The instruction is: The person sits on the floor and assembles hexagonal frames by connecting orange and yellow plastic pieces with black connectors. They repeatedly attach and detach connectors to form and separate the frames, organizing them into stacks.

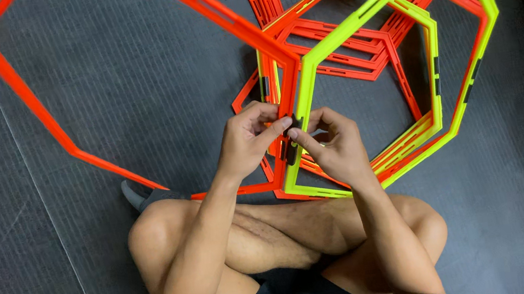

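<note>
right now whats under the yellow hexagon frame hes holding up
Beneath the yellow hexagon frame lie stacked orange frames and more yellow ones on the grey mat. How many are stacked is hidden by overlap.

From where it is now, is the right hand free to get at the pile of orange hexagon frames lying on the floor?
Probably not: the right hand pinches a black clip, and the raised yellow-green frame stands before the pile.

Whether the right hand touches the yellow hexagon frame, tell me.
Touching. The head view shows the right hand with fingertips pinching the yellow hexagon frame at a black clip.
</note>
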